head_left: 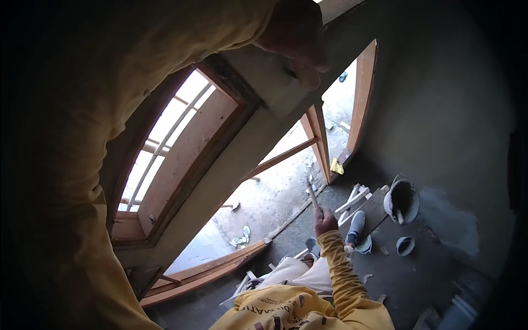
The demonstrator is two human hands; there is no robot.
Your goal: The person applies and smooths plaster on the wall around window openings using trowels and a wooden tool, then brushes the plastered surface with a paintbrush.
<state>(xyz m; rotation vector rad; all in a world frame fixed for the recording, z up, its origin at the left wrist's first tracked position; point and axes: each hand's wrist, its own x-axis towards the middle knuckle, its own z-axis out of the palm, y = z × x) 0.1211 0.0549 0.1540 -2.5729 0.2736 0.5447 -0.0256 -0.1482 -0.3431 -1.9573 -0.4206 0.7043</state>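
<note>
My left hand (pixel 294 41), at the end of a raised yellow sleeve, is dark and partly in shadow at the top. Its fingers look curled against the plastered strip of wall beside the window frame (pixel 187 165). A pale flat patch (pixel 272 88) shows just under that hand; I cannot tell whether it is a tool or wall. Lower down, my right hand (pixel 325 221) is closed round a thin, stick-like tool (pixel 313 193) that points up and away. What kind of tool it is does not show clearly.
A bucket (pixel 402 202) and a small bowl (pixel 405 246) stand on the floor at right. White wooden pieces (pixel 355 201) stand by my foot (pixel 357 223). A wooden door frame (pixel 316 137) opens onto bright ground with slippers (pixel 242 236). A yellow scrap (pixel 336 166) lies at its base.
</note>
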